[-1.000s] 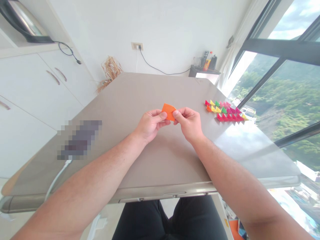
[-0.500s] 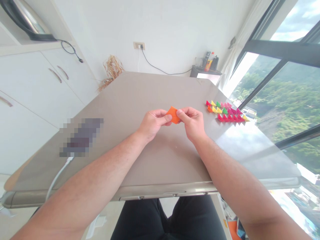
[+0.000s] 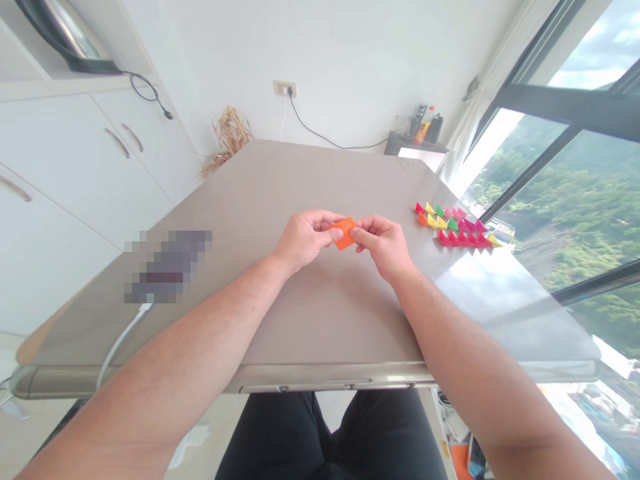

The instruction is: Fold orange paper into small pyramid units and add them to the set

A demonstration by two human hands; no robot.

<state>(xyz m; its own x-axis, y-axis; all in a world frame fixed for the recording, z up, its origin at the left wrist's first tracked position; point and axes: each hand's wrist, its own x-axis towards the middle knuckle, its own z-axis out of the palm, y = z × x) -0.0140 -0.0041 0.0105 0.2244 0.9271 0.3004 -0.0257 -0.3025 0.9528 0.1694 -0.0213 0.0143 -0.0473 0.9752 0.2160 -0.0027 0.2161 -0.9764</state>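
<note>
A small folded piece of orange paper (image 3: 345, 235) is held between both hands, a little above the tabletop. My left hand (image 3: 307, 238) pinches its left side, thumb in front and fingers behind. At its right edge my right hand (image 3: 383, 243) grips it between thumb and fingertips. The fingers behind the paper are partly hidden. To the right on the table stand rows of small folded paper boats (image 3: 463, 240) in red, pink, yellow, green and orange.
The grey table (image 3: 320, 320) reaches toward the white wall. On its left lies a blurred dark device (image 3: 173, 267) with a white cable (image 3: 120, 343). A large window (image 3: 565, 180) borders the right side. Dried stalks (image 3: 230, 137) stand beyond the far left corner.
The orange paper has turned slightly in my fingers and shows a squarer face. My right hand's thumb has shifted a little left and down along its edge. The view has moved slightly.
</note>
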